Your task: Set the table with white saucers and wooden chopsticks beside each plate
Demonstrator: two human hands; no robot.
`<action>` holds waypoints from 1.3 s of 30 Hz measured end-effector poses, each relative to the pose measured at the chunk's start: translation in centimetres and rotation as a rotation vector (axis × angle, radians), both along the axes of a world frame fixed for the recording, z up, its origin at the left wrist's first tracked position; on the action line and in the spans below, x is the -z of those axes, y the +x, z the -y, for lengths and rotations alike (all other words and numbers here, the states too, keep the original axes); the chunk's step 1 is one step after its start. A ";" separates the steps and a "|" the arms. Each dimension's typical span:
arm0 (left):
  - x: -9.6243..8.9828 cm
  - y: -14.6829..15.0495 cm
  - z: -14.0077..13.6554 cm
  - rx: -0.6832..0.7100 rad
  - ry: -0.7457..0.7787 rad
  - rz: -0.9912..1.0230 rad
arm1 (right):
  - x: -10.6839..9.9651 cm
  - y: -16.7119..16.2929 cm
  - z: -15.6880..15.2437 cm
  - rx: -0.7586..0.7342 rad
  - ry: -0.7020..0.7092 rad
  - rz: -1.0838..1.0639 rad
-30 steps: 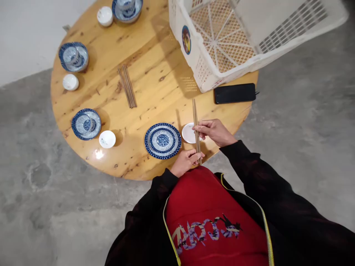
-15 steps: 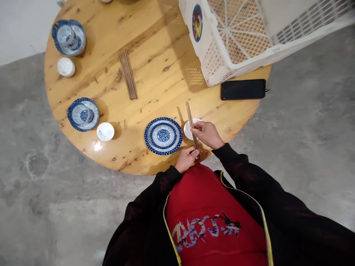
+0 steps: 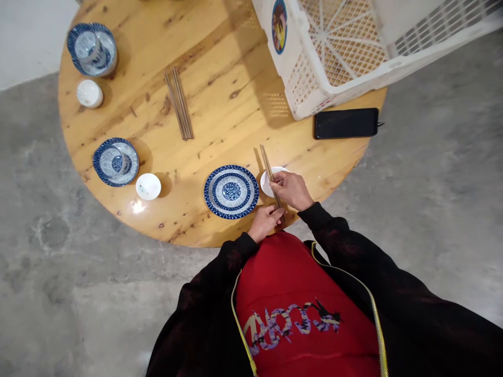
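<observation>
Both hands hold a pair of brown chopsticks (image 3: pixel 266 163) over the near edge of the round wooden table (image 3: pixel 220 115). My left hand (image 3: pixel 264 221) pinches their near end. Farther up the sticks, my right hand (image 3: pixel 291 189) grips them above a small white dish (image 3: pixel 268 184). The tips point away from me and a little left. A blue-patterned plate (image 3: pixel 231 191) lies just left of the dish.
A bundle of chopsticks (image 3: pixel 179 103) lies mid-table. At the left stand two blue bowls (image 3: pixel 115 162) (image 3: pixel 91 49), each with a small white cup (image 3: pixel 148 186) (image 3: pixel 89 93) beside it. A white plastic crate (image 3: pixel 353 47) and a black phone (image 3: pixel 346 123) sit at the right.
The chopsticks have tilted so their tips swing left, and both hands have drawn slightly closer together. The camera view has shifted, moving the table upward in frame.
</observation>
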State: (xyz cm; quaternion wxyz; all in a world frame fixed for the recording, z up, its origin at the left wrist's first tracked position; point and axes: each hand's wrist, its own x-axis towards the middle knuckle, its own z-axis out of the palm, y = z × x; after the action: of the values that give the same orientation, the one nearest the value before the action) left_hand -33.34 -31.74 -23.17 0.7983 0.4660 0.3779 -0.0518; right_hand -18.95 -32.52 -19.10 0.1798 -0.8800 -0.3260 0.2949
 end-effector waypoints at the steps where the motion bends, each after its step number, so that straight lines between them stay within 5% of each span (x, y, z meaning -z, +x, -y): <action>1: 0.0 0.1 0.0 0.005 0.007 -0.004 | -0.1 0.0 0.0 -0.008 -0.005 0.011; 22: 0.6 1.9 0.5 0.087 0.060 -0.063 | -0.4 0.0 0.2 -0.154 -0.102 0.157; 39: 1.7 1.2 0.3 0.126 0.175 -0.033 | 0.0 0.3 0.3 -0.176 -0.030 0.168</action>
State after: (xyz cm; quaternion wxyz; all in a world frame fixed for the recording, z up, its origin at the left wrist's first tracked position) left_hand -32.12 -32.07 -24.91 0.7433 0.5561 0.3639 -0.0764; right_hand -18.69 -32.83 -19.07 0.1119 -0.8723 -0.4113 0.2394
